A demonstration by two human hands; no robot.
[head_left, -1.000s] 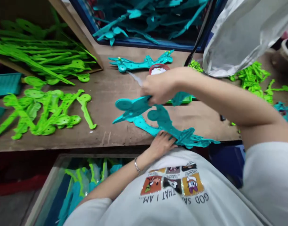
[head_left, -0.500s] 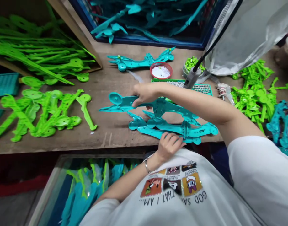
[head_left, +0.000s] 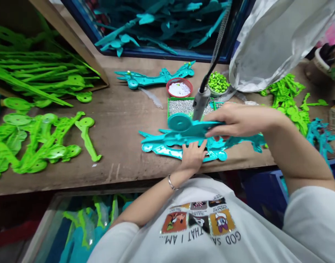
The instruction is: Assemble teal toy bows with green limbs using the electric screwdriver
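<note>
At nine o'clock a heap of green plastic arms (head_left: 44, 140) lay on the wooden bench (head_left: 123, 120). Your left hand (head_left: 193, 156), fingers spread open, pressed flat on the lower teal pieces (head_left: 167, 148) near the bench's front edge at six o'clock. Just above it, your right hand (head_left: 234, 119) had its fingers closed around a teal arm with a round disc end (head_left: 184, 126), holding it over that stack. At twelve o'clock a hanging driver (head_left: 200, 102) stood over a tray of silver screws (head_left: 181, 107), beside a red bowl (head_left: 179, 87). More green parts (head_left: 289, 98) sat at two o'clock.
</note>
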